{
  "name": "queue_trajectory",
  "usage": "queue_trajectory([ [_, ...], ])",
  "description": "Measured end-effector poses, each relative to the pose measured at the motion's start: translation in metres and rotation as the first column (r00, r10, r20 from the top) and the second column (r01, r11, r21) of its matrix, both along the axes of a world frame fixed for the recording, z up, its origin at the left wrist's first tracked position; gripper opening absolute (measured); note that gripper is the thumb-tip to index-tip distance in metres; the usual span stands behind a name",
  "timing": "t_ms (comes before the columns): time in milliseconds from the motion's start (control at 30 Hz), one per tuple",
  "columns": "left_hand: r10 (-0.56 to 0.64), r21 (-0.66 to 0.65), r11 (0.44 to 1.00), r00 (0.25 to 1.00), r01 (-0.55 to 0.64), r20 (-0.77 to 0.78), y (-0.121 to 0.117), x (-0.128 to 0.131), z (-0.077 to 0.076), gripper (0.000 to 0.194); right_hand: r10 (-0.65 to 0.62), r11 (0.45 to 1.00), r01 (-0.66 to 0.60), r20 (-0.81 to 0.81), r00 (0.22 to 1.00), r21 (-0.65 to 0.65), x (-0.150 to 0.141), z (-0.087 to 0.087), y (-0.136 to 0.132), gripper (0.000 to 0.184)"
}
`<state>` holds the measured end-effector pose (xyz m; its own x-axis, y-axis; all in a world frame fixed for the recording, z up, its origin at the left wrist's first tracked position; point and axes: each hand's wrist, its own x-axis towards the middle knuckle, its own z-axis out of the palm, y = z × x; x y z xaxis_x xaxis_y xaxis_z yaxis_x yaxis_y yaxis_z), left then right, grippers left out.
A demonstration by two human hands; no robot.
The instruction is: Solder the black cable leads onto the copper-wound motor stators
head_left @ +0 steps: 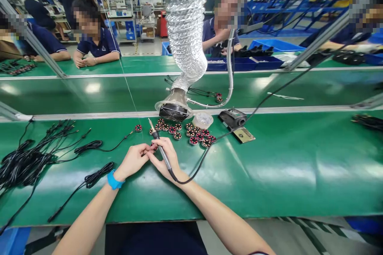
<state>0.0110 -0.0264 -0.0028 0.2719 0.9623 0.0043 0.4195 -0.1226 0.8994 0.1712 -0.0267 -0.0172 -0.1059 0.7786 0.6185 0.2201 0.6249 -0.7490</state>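
Note:
My right hand (170,157) is closed around a soldering iron (163,154), whose tip points up and away from me. My left hand (133,161), with a blue wristband, pinches a small round motor stator (154,147), mostly covered by fingers. Fingertips of both hands meet at this stator. Just beyond them lie several loose stators (194,140) with red, black and copper-coloured windings. To the left, another stator (138,128) sits at the end of a black cable (112,149). A coiled black cable (95,177) rests beside my left wrist.
A fume extractor (174,111) hangs low on a foil duct (187,23) ahead of my hands. Behind the stators are a tape roll (202,120) and a soldering iron stand (233,118). Black cables (25,163) pile up at left. Co-workers sit across the bench.

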Motion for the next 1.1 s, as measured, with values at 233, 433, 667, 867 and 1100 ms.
queue_trajectory([
  [233, -0.017, 0.032, 0.999, 1.0, 0.017, 0.004, 0.0, -0.001, -0.006, 0.022, 0.024, 0.997, -0.027, 0.037, 0.999, 0.074, 0.0, -0.002, -0.003, 0.037],
  [433, 0.022, 0.043, 0.999, 0.999, -0.02, -0.035, 0.001, -0.001, -0.005, 0.021, 0.058, 0.989, -0.062, 0.03, 0.998, 0.132, 0.001, -0.002, -0.005, 0.039],
  [667, 0.01, 0.021, 1.0, 1.0, -0.01, -0.015, 0.001, -0.002, -0.002, 0.02, 0.004, 0.998, -0.005, 0.023, 1.0, 0.069, 0.001, -0.004, -0.002, 0.029],
  [867, -0.005, -0.063, 0.998, 0.993, 0.013, 0.122, 0.001, -0.005, 0.008, 0.028, -0.064, 0.998, 0.063, -0.01, 0.998, -0.027, 0.001, -0.005, 0.005, 0.028],
  [1100, 0.068, -0.154, 0.988, 0.973, -0.034, 0.221, 0.004, -0.008, 0.009, 0.028, -0.08, 0.997, 0.08, 0.002, 0.997, -0.013, 0.0, -0.006, 0.004, 0.025],
])
